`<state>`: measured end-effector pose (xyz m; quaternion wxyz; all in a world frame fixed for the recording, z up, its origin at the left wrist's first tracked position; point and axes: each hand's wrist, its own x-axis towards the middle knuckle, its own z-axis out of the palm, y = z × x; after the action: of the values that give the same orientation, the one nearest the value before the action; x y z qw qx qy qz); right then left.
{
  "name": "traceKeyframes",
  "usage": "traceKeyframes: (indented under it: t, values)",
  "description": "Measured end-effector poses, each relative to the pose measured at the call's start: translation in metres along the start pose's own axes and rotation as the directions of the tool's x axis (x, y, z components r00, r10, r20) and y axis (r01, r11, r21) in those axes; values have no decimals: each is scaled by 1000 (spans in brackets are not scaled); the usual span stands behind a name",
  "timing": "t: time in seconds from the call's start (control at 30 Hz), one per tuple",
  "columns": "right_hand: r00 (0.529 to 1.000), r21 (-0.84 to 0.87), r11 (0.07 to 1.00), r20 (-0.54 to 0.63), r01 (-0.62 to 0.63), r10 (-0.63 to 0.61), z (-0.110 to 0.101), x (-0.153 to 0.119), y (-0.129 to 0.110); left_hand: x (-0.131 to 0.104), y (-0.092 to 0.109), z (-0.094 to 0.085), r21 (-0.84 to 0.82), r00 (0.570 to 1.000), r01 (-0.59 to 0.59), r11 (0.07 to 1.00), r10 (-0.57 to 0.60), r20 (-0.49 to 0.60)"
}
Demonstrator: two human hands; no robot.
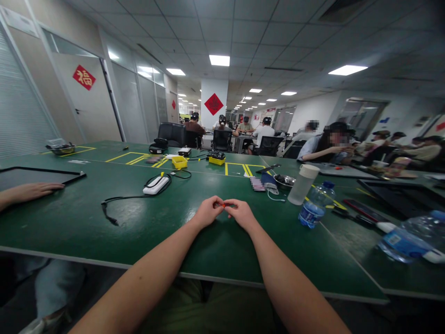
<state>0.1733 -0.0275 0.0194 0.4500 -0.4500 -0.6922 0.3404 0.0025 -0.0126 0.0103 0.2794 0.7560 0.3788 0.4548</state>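
Observation:
Over the green table (156, 232), my left hand (209, 211) and my right hand (240, 213) meet fingertip to fingertip in front of me. Both are closed in a pinch on a small red-orange piece (224, 205), mostly covered by the fingers. Its kind is too small to make out. Left of my hands lies a white power bank (156, 185) with a black cable around it.
A frosted bottle (303, 184) and a water bottle (316, 204) stand to the right, near a metal bowl (285, 181). Yellow trays (180, 162) sit farther back. Another person's hand (41, 189) rests by a black-edged tray (38, 172) at left.

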Motion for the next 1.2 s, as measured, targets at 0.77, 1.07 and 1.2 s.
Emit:
traceKeyframes:
  t: [0.77, 1.07, 1.2]
  values:
    - [998, 276, 960, -40, -42, 55, 4, 4, 5, -2, 7, -2, 54, 999, 22, 998, -24, 32]
    - [995, 298, 950, -14, -88, 97, 5, 4, 10, -2, 10, -3, 49, 999, 23, 999, -24, 22]
    - [994, 321, 941, 13, -108, 110, 5, 4, 10, -2, 7, -2, 38, 999, 32, 999, -32, 1]
